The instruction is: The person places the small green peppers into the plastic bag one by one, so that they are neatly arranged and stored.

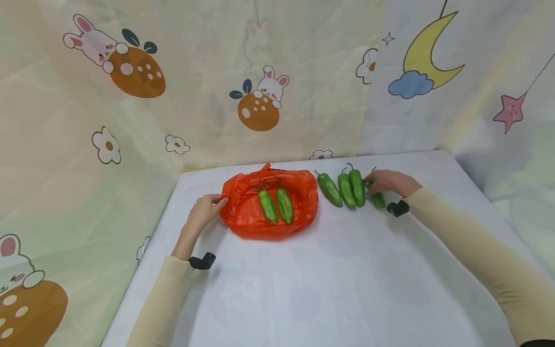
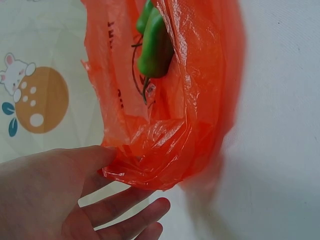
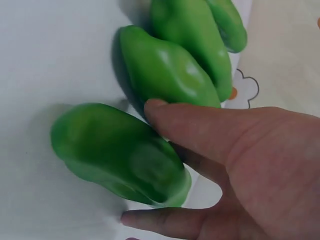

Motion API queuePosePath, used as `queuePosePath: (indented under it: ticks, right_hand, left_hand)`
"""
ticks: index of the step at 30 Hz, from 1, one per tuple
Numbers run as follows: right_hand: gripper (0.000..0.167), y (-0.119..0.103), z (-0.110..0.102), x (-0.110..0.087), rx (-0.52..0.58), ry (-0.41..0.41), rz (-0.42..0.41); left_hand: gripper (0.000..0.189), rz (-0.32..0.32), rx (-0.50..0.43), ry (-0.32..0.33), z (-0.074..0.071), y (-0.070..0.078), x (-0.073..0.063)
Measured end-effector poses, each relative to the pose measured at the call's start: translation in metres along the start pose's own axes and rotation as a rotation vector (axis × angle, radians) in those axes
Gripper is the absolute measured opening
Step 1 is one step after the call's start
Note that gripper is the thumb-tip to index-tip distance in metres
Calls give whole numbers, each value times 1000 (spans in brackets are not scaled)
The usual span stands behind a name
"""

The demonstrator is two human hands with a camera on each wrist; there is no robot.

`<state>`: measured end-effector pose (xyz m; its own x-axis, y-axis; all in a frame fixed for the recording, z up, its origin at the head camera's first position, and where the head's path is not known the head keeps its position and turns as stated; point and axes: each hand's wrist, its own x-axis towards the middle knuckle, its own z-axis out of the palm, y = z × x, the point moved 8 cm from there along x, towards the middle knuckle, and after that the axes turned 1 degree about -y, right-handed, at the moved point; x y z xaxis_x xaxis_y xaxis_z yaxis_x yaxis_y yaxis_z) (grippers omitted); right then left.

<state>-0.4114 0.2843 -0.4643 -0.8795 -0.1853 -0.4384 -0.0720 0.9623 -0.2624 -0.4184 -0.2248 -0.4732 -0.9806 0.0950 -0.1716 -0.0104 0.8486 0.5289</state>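
A red plastic bag (image 1: 249, 227) lies spread on the table with its mouth open and two green peppers (image 1: 268, 206) inside. At its left rim my left hand (image 1: 207, 210) pinches the thin plastic between thumb and forefinger; the other fingers spread below in the left wrist view. My right hand (image 1: 392, 182) is over the rightmost green pepper (image 3: 117, 150). In the right wrist view its thumb and fingers straddle this pepper, spread on either side. The thumb tip overlaps the neighbouring pepper (image 3: 165, 67).
Several loose green peppers lie in a row right of the bag, among them a slanted one (image 1: 329, 190) nearest to it. A white cloth covers the table (image 1: 303, 289). Patterned curtains (image 1: 303, 111) hang behind and at both sides.
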Motion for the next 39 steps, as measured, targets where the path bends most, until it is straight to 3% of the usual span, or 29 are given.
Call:
queuePosePath:
  ticks: [11, 39]
  right_hand:
    - [69, -1, 7, 1, -12, 5, 77]
    - [66, 4, -4, -10, -14, 14, 91]
  left_hand:
    - [52, 8, -7, -7, 1, 1, -1]
    - [52, -1, -9, -4, -1, 1, -2]
